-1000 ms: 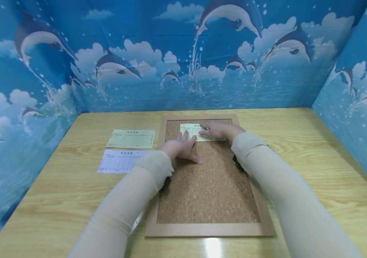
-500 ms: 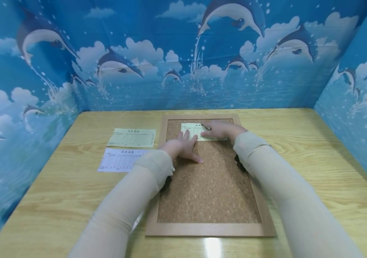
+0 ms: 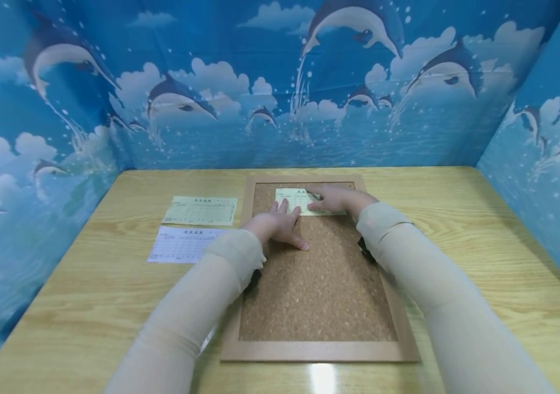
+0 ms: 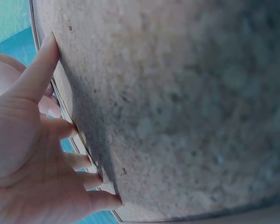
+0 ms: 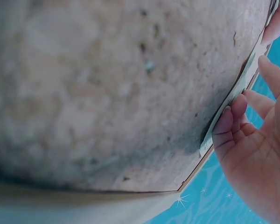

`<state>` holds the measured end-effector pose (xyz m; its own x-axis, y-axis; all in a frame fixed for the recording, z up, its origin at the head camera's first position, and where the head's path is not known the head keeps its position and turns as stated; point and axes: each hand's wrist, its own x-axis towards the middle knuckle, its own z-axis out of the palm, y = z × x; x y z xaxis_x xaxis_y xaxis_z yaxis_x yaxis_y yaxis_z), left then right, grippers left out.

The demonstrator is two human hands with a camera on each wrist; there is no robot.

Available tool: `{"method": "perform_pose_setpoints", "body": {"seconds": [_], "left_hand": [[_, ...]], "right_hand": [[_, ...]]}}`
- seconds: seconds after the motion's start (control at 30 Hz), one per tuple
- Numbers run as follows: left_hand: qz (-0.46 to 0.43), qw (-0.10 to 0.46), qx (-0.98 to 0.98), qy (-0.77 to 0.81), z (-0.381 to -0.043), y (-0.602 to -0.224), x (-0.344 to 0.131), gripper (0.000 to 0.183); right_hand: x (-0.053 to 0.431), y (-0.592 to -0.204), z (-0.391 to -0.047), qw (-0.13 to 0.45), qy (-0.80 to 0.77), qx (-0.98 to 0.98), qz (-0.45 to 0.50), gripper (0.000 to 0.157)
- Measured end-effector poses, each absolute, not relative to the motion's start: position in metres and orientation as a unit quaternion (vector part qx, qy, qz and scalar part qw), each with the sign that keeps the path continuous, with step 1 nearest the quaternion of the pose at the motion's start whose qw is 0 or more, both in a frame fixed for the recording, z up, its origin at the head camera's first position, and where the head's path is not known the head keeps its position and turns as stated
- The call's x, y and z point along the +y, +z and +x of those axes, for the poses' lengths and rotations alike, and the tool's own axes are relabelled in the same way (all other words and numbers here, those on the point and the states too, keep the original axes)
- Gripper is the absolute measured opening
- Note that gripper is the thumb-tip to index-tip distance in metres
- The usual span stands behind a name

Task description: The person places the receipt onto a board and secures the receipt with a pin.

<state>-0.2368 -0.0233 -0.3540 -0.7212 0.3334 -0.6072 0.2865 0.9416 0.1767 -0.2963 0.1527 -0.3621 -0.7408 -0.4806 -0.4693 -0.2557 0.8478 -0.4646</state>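
My left hand (image 3: 280,224) lies with spread fingers on the cork board (image 3: 319,295), its fingertips on the lower left edge of a pale green printed slip (image 3: 287,194). Its thumb touches bare cork, as the left wrist view also shows. My right hand (image 3: 334,198) rests over the slip's right part and hides it. At its fingertips a thin, dark, stick-like object (image 3: 313,193) points up and left; its kind is too small to tell. In the right wrist view some fingers of the right hand (image 5: 254,140) curl inward beside the slip (image 5: 219,114).
Left of the board, another pale green slip (image 3: 201,211) and a white-lilac slip (image 3: 181,246) lie on the wooden table (image 3: 88,306). The left sleeve partly covers the lilac one. Dolphin-print curtains (image 3: 240,131) enclose the table's back and sides.
The right hand has shifted very slightly to the right over the slip. Little else differs; the left hand stays in place on the board.
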Motion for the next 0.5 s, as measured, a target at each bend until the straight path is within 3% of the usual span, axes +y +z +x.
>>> {"method": "perform_pose_setpoints", "body": {"seconds": [0.5], "left_hand": [[0.167, 0.338, 0.925, 0.038, -0.2383, -0.3543, -0.0215, 0.105]], "right_hand": [[0.1487, -0.3580, -0.2995, 0.292, -0.159, 0.921, -0.201, 0.054]]}}
